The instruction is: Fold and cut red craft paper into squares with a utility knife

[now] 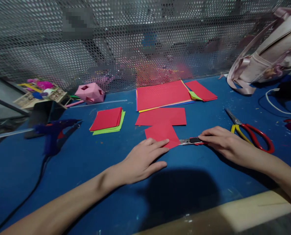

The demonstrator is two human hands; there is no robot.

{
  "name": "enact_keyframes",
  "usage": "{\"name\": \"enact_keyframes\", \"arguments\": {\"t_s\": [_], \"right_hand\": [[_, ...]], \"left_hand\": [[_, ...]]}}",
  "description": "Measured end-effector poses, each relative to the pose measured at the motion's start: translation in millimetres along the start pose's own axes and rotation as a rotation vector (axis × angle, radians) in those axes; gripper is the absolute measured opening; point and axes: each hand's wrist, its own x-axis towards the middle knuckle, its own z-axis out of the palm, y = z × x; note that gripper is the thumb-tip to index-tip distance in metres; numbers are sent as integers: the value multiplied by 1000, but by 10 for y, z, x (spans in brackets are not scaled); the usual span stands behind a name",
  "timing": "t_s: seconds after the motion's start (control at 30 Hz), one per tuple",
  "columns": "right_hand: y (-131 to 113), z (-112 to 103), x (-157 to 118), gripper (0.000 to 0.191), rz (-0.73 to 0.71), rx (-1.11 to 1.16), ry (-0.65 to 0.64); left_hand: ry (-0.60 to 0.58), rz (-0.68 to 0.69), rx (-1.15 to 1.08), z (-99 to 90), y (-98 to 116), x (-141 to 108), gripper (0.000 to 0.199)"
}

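My left hand (pixel 145 160) lies flat with fingers stretched out, its fingertips resting on a folded piece of red paper (pixel 161 132). In my right hand (pixel 223 143) is a box cutter (pixel 193 141), gripped between thumb and fingers. Its blade end meets the right corner of the folded paper; whether it is inside the fold I cannot tell. Just behind, partly covered by that paper, is a red paper strip (pixel 161 116). Scissors (pixel 251 130) with red and yellow handles lie beside my right hand.
Left of the paper sits a stack of red and green squares (pixel 106 119). A blue glue gun (pixel 51 132) with a cord stands further left. Behind are larger coloured sheets (pixel 162 94), a pink paper polyhedron (pixel 90 93) and a perforated metal panel (pixel 121 49). A bag (pixel 265 55) stands back right.
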Motion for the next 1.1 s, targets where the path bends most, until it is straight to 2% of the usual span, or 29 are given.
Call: {"name": "enact_keyframes", "arguments": {"t_s": [0.2,0.4,1.1], "right_hand": [[-15,-6,10,38,18,11,-32],[-30,7,-10,40,7,7,-12],[-257,48,-93,40,69,-4,-26]], "left_hand": [[6,12,1,1,5,10,55],[-1,-4,-3,0,6,4,56],[-2,-6,-9,-2,-3,-2,54]]}}
